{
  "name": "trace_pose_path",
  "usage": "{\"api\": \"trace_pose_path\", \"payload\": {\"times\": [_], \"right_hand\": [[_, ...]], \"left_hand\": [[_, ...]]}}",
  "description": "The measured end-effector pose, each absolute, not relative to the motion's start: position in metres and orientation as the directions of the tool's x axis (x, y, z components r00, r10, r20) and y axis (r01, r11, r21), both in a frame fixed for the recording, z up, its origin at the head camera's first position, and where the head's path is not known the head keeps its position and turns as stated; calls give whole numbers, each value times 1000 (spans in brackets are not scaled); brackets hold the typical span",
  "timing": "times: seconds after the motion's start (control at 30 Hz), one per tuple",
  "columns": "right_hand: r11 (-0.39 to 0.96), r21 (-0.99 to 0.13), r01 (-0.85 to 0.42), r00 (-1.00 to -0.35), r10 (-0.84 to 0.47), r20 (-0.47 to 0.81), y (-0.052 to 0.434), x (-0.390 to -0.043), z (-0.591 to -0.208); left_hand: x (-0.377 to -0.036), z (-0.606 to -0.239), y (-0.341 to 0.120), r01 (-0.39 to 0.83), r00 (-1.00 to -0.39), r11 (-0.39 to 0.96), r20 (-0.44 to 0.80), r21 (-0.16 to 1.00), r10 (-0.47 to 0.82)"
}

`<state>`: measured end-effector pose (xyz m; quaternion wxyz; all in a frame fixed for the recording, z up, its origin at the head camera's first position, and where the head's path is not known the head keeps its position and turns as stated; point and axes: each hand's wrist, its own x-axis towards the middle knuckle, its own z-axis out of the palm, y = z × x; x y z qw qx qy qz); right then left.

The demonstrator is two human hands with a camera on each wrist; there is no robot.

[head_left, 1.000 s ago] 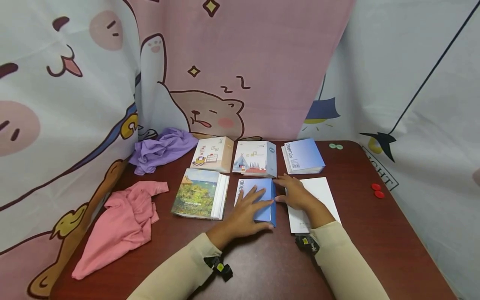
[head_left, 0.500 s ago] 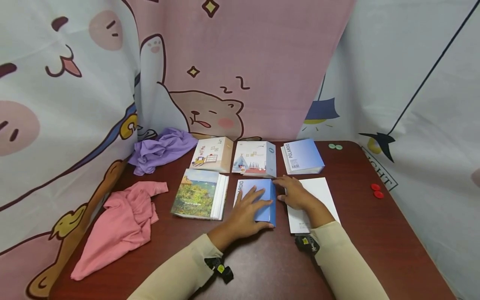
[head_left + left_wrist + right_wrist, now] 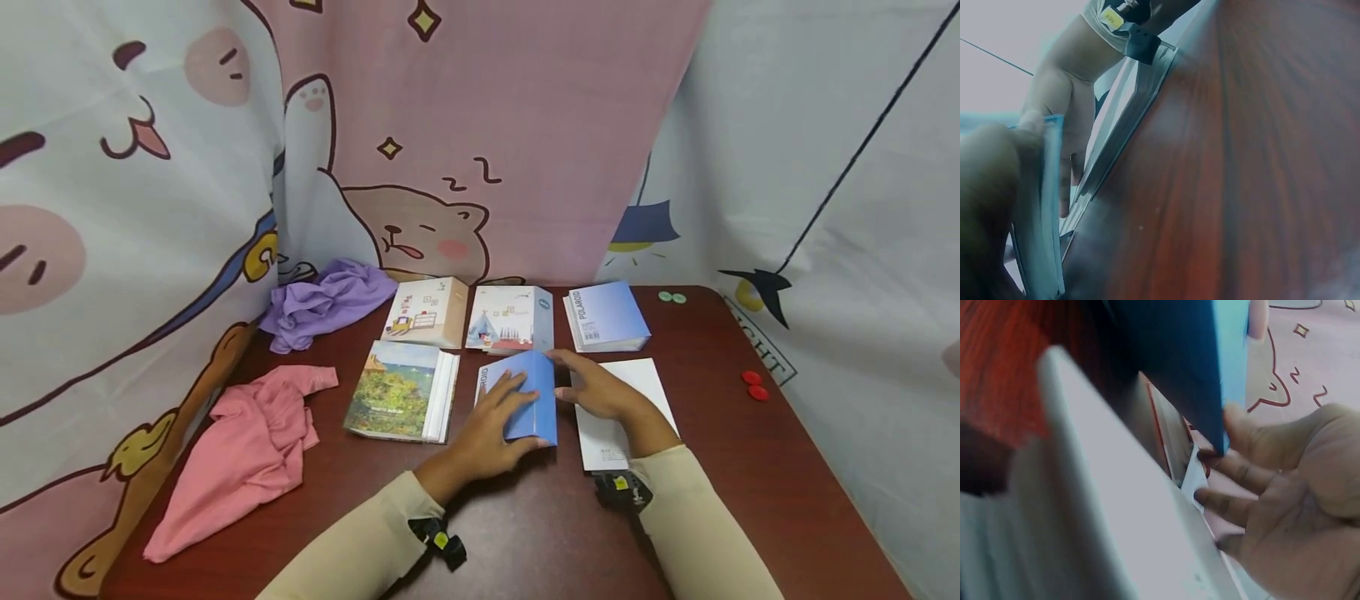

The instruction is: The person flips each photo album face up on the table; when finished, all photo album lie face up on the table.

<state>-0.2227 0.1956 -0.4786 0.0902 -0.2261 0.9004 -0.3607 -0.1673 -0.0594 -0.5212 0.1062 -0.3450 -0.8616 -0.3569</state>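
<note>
A blue photo album [image 3: 538, 371] lettered POLAROID stands tilted on the table, its right spine side raised. My left hand [image 3: 482, 429] lies across its cover with the fingers spread, the thumb at the near edge, and holds it. At the far right corner my right hand [image 3: 613, 398] pinches the album; in the right wrist view the thumb and a finger meet at that blue corner. Below the right hand lies a white album [image 3: 651, 393], partly covered by the forearm. In the left wrist view the blue album's page edges [image 3: 1041, 212] show beside the dark left hand [image 3: 985, 194].
Behind stand two illustrated white albums [image 3: 423, 312] [image 3: 504, 321] and another blue album [image 3: 609, 315]. A landscape-covered album [image 3: 393, 392] lies left. Purple cloth [image 3: 326, 304] and pink cloth [image 3: 243, 450] lie along the left side, green discs [image 3: 672, 297] and red discs [image 3: 754, 385] on the right.
The blue album's right side has risen from the table and now tilts. The right hand has shifted slightly right and up with it; the left hand stays on the cover.
</note>
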Motion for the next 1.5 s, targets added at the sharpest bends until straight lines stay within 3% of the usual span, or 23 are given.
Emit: {"api": "trace_pose_path", "payload": {"times": [0.37, 0.67, 0.83, 1.13, 1.27, 1.5], "right_hand": [[304, -930, -207, -851, -525, 18, 201, -220, -469], [173, -954, -247, -860, -492, 133, 186, -215, -472], [220, -930, -293, -873, -458, 167, 179, -211, -476], [346, -901, -260, -899, -429, 94, 161, -202, -481], [435, -847, -305, -888, -451, 87, 155, -199, -486], [547, -766, -337, -881, -471, 50, 152, -191, -496]], "left_hand": [[-165, -517, -60, 629, -751, 288, 468, 722, 467], [-163, -511, -61, 588, -748, 66, 511, 806, 423], [-159, -506, -67, 547, -769, 51, 478, 835, 425], [-158, -508, -90, 550, -763, 135, 431, 824, 482], [-157, -510, -100, 545, -770, 151, 421, 825, 480], [-156, -512, -108, 491, -837, 222, 385, 843, 388]]}}
